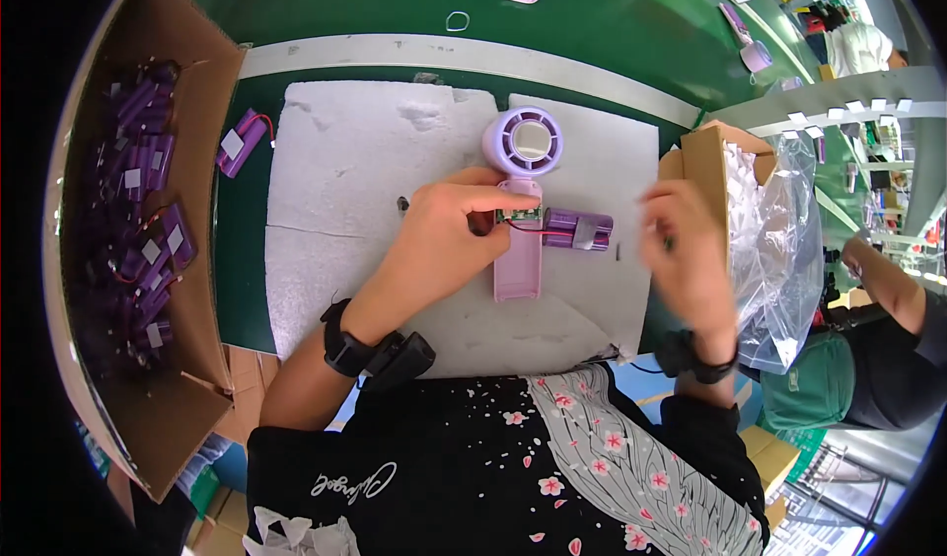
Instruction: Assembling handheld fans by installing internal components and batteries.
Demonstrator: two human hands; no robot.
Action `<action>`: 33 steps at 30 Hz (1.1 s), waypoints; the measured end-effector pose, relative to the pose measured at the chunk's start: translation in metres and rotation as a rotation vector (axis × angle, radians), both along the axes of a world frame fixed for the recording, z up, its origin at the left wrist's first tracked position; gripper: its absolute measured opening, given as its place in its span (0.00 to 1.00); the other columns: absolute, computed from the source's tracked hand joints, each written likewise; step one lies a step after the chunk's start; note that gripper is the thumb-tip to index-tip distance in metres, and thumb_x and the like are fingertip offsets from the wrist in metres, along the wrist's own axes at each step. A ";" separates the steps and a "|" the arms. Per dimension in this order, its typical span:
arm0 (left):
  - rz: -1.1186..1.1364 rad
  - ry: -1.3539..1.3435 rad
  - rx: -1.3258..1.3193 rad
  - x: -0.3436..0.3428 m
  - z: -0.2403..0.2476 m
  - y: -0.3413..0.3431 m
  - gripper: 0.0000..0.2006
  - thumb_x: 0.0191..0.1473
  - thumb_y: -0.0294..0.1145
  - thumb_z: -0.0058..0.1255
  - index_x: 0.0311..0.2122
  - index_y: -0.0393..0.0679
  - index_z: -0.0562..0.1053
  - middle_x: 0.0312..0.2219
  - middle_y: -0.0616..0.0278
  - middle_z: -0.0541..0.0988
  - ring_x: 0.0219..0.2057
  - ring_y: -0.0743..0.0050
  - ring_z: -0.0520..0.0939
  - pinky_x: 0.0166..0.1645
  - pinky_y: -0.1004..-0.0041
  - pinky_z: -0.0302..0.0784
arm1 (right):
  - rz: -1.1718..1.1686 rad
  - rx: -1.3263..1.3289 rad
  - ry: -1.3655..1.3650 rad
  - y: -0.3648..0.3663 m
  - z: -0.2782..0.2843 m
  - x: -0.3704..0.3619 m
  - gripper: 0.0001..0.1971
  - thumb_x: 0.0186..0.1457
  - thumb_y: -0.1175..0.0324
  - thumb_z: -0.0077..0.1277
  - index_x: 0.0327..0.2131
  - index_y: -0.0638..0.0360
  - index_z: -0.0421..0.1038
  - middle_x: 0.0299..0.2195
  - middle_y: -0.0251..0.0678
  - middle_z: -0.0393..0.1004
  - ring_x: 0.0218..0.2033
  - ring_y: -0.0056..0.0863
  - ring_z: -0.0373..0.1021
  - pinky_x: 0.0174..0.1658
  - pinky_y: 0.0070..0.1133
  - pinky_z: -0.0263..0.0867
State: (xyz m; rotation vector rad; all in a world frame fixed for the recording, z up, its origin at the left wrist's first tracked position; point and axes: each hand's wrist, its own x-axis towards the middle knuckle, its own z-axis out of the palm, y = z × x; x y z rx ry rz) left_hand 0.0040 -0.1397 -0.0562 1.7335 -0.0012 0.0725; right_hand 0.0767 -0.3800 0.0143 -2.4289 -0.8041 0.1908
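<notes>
A lilac handheld fan (518, 275) lies on the white foam sheet, its round head away from me and its handle casing uncovered. My left hand (449, 222) grips the top of the handle, index finger across it and thumb at its left side. Between that finger and thumb shows a small green circuit board (520, 215). Red and black wires run from there to a purple two-cell battery pack (578, 230), which lies just right of the handle with grey tape on it. My right hand (686, 255) is raised beside the right-hand carton, its fingers curled and blurred by motion.
A deep carton (222, 290) of purple battery packs stands at left, with one loose pack (239, 144) beside it. At right, a carton (702, 173) holds small white pieces next to a clear plastic bag (774, 260). A pale rail (395, 51) crosses behind the foam sheet (335, 181). Another person (888, 329) is at far right.
</notes>
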 end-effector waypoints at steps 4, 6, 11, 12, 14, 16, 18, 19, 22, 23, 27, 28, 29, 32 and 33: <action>-0.044 0.072 0.019 0.001 0.007 0.001 0.17 0.44 0.15 0.49 0.41 0.40 0.78 0.40 0.61 0.79 0.28 0.82 0.75 0.34 0.81 0.72 | -0.677 -0.236 -0.229 -0.069 0.032 0.035 0.12 0.49 0.76 0.53 0.39 0.64 0.69 0.30 0.42 0.74 0.32 0.35 0.72 0.37 0.26 0.68; -0.042 0.075 0.026 0.004 0.007 -0.001 0.17 0.44 0.15 0.49 0.41 0.40 0.78 0.40 0.60 0.79 0.29 0.82 0.75 0.34 0.81 0.72 | -0.577 -0.172 -0.197 -0.051 0.036 0.023 0.14 0.48 0.76 0.54 0.40 0.63 0.69 0.32 0.42 0.75 0.33 0.36 0.72 0.38 0.26 0.68; -0.021 0.061 0.019 0.002 -0.002 0.000 0.17 0.44 0.15 0.49 0.41 0.41 0.79 0.40 0.59 0.79 0.29 0.80 0.76 0.34 0.80 0.72 | 0.112 -0.016 -0.081 0.017 -0.004 -0.008 0.24 0.39 0.77 0.61 0.45 0.60 0.70 0.41 0.37 0.72 0.40 0.31 0.71 0.43 0.23 0.67; -0.014 0.046 0.014 0.002 -0.002 -0.001 0.17 0.44 0.15 0.50 0.41 0.41 0.79 0.40 0.58 0.79 0.28 0.79 0.77 0.34 0.80 0.73 | 0.184 -0.009 -0.023 0.024 -0.014 -0.008 0.26 0.37 0.78 0.62 0.46 0.60 0.70 0.42 0.37 0.72 0.42 0.31 0.71 0.44 0.23 0.67; 0.004 0.020 0.031 0.003 -0.005 -0.001 0.17 0.43 0.16 0.50 0.40 0.42 0.79 0.38 0.57 0.79 0.27 0.76 0.77 0.33 0.78 0.73 | 0.222 -0.002 0.025 0.028 -0.027 -0.001 0.26 0.38 0.78 0.61 0.46 0.60 0.70 0.42 0.37 0.72 0.41 0.31 0.71 0.44 0.24 0.67; 0.024 -0.029 0.055 0.002 -0.007 -0.002 0.16 0.41 0.16 0.51 0.38 0.42 0.80 0.34 0.54 0.79 0.25 0.68 0.79 0.31 0.74 0.74 | 0.281 0.000 0.123 0.031 -0.033 0.003 0.27 0.39 0.79 0.60 0.48 0.61 0.68 0.41 0.38 0.72 0.39 0.31 0.72 0.43 0.26 0.68; 0.003 -0.035 0.084 0.003 -0.003 0.002 0.17 0.41 0.16 0.51 0.39 0.42 0.79 0.36 0.53 0.79 0.28 0.68 0.80 0.33 0.75 0.75 | 0.272 0.051 0.317 0.029 -0.027 0.002 0.29 0.40 0.79 0.59 0.50 0.60 0.66 0.40 0.38 0.72 0.38 0.32 0.73 0.42 0.27 0.69; -0.025 -0.042 0.114 0.004 0.000 0.004 0.18 0.42 0.16 0.51 0.40 0.43 0.79 0.38 0.53 0.79 0.30 0.67 0.81 0.35 0.75 0.75 | 0.252 0.102 0.511 0.026 -0.022 0.000 0.31 0.41 0.79 0.58 0.53 0.60 0.63 0.40 0.39 0.72 0.37 0.33 0.73 0.41 0.28 0.70; -0.057 -0.047 0.164 0.006 0.003 0.007 0.18 0.41 0.16 0.52 0.41 0.44 0.79 0.39 0.52 0.79 0.34 0.65 0.82 0.38 0.75 0.77 | 0.166 0.246 0.931 0.028 -0.013 -0.007 0.35 0.42 0.80 0.56 0.57 0.58 0.57 0.39 0.39 0.71 0.36 0.34 0.74 0.39 0.30 0.71; -0.064 -0.048 0.187 0.006 0.004 0.007 0.18 0.41 0.17 0.53 0.41 0.44 0.79 0.39 0.52 0.79 0.34 0.63 0.82 0.39 0.74 0.77 | 0.094 0.342 1.151 0.030 -0.011 -0.010 0.38 0.43 0.80 0.55 0.59 0.57 0.54 0.39 0.39 0.71 0.35 0.35 0.74 0.38 0.30 0.71; -0.079 -0.080 0.217 0.006 0.003 0.009 0.18 0.40 0.19 0.57 0.41 0.44 0.79 0.38 0.52 0.79 0.34 0.61 0.82 0.39 0.73 0.78 | 0.047 0.572 1.436 0.025 -0.014 -0.019 0.43 0.41 0.82 0.53 0.63 0.54 0.46 0.41 0.41 0.69 0.34 0.38 0.75 0.37 0.30 0.71; -0.084 -0.098 0.222 0.006 0.004 0.009 0.18 0.40 0.20 0.59 0.41 0.44 0.79 0.38 0.52 0.79 0.34 0.61 0.82 0.39 0.73 0.78 | 0.062 0.640 1.464 0.024 -0.015 -0.020 0.45 0.40 0.83 0.52 0.63 0.53 0.44 0.42 0.42 0.69 0.35 0.39 0.75 0.37 0.30 0.71; -0.086 -0.097 0.221 0.007 0.004 0.009 0.18 0.40 0.20 0.59 0.41 0.44 0.79 0.38 0.52 0.79 0.34 0.61 0.82 0.39 0.73 0.78 | 0.060 0.641 1.465 0.023 -0.015 -0.022 0.45 0.40 0.83 0.52 0.63 0.53 0.44 0.42 0.42 0.69 0.35 0.39 0.75 0.37 0.30 0.71; -0.063 -0.167 0.307 0.006 0.004 0.007 0.17 0.39 0.22 0.61 0.40 0.44 0.80 0.38 0.52 0.79 0.34 0.59 0.82 0.39 0.72 0.79 | 0.118 0.696 1.435 0.022 -0.018 -0.028 0.47 0.34 0.84 0.56 0.62 0.55 0.48 0.45 0.44 0.66 0.36 0.40 0.74 0.36 0.29 0.71; -0.063 -0.167 0.306 0.006 0.005 0.007 0.17 0.39 0.22 0.61 0.40 0.44 0.80 0.38 0.52 0.79 0.34 0.59 0.82 0.39 0.72 0.79 | 0.117 0.696 1.436 0.022 -0.017 -0.028 0.47 0.34 0.84 0.56 0.62 0.55 0.48 0.45 0.44 0.66 0.36 0.40 0.74 0.36 0.29 0.71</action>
